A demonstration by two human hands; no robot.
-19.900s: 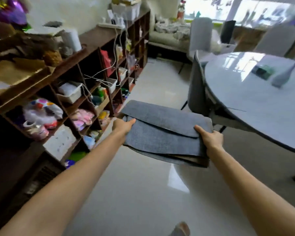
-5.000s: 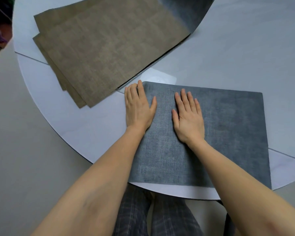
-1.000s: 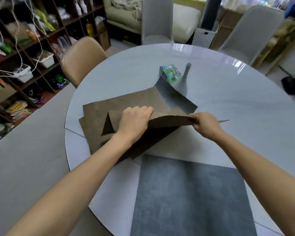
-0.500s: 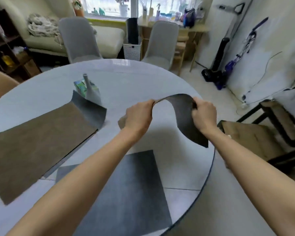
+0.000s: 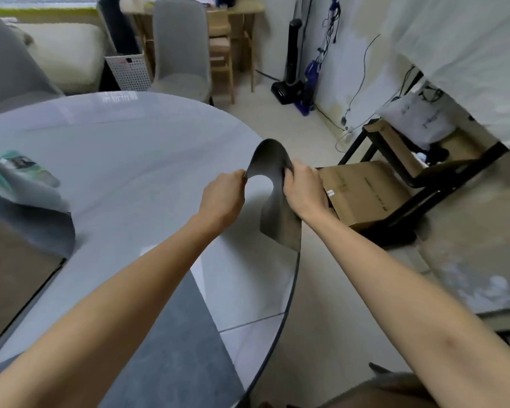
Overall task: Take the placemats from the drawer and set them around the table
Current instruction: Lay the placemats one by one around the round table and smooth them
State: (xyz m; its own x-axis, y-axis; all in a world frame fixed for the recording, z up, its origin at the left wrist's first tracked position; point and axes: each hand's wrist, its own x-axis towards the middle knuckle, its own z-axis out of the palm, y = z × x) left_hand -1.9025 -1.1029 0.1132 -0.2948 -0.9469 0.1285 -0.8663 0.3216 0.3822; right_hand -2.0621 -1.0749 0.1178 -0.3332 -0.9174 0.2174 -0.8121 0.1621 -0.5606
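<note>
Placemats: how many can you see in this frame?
3 visible: one bent placemat gripped by both hands at the table's right edge, a grey placemat flat at the near edge, a brown stack at left, possibly hiding more.

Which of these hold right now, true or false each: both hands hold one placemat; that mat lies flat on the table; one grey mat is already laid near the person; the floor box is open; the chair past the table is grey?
1. The left hand and right hand both grip one placemat. True.
2. That placemat lies flat on the table. False: it arches up between the hands, one end hanging past the table edge.
3. A grey mat lies flat at the near edge. True.
4. The cardboard box is open. False: it looks closed.
5. The chair is grey. True.
</note>
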